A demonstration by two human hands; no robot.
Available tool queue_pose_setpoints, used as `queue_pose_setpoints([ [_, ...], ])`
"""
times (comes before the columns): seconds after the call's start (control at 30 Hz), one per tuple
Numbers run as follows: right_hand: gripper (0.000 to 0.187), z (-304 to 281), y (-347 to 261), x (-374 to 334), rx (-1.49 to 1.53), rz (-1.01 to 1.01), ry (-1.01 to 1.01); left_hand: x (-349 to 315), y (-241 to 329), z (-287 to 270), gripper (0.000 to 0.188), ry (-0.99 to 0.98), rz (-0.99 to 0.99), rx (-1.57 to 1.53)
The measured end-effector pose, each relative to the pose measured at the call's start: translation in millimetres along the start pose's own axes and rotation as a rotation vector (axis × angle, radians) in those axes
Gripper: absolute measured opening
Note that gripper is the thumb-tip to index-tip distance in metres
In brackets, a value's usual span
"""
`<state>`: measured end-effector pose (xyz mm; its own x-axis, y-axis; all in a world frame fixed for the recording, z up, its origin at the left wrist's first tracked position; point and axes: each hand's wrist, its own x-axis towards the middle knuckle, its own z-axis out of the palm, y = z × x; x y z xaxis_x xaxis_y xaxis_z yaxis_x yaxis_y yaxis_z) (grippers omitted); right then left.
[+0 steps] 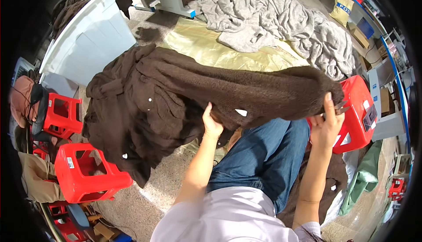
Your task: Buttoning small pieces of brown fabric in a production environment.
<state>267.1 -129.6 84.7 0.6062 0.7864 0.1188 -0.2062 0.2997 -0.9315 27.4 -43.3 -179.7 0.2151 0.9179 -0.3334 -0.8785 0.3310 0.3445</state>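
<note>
A dark brown fleece garment (228,88) is stretched across my lap, with the rest of it bunched on the left. My left hand (212,125) grips its lower edge, thumb on top and the other fingers hidden below. At the right end my right hand (326,123) supports a sleeve-like part of the fleece. It also holds a pair of small thread snips (342,107), whose metal blades stick out to the right past the fingers. Small white bits, one a white tag (240,112), show on the brown cloth.
Red plastic stools stand at the left (72,171) and by my right hand (358,127). A white bin (94,35) with dark cloth is at the far left. Ahead, grey fleece (272,18) lies on yellow sheeting (193,42). Green cloth (362,176) lies at the right.
</note>
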Motion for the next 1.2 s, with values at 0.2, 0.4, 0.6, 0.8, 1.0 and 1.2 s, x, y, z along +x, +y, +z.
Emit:
queue_pose_setpoints([
  [0.2, 0.027, -78.0, 40.8, 112.6, -0.371, -0.004, 0.229, -58.8, 35.4, 124.1, 0.043, -0.187, 0.065, 0.329],
  [0.4, 0.040, -75.9, 107.4, 93.0, -0.423, -0.114, 0.035, -56.1, 38.5, 226.1, 0.025, -0.394, 0.116, 0.685],
  [0.6, 0.052, -28.8, 103.9, 4.0, -0.178, -0.445, 0.012, -43.8, -33.2, 303.0, 0.035, -0.535, 0.008, 0.751],
  [0.8, 0.015, -48.5, 94.9, 30.8, -0.041, -0.159, 0.084, -29.4, -52.7, 339.7, 0.047, -0.737, 0.268, 0.900],
  [1.0, 0.021, -71.5, 46.9, 71.6, 0.173, -0.204, 0.002, 11.3, -35.9, 258.2, 0.026, -0.586, 0.329, 1.163],
  [1.2, 0.023, -60.1, 21.3, 90.9, -0.023, -0.073, -0.359, 34.0, -60.2, 140.1, 0.065, -0.417, 0.038, 1.307],
])
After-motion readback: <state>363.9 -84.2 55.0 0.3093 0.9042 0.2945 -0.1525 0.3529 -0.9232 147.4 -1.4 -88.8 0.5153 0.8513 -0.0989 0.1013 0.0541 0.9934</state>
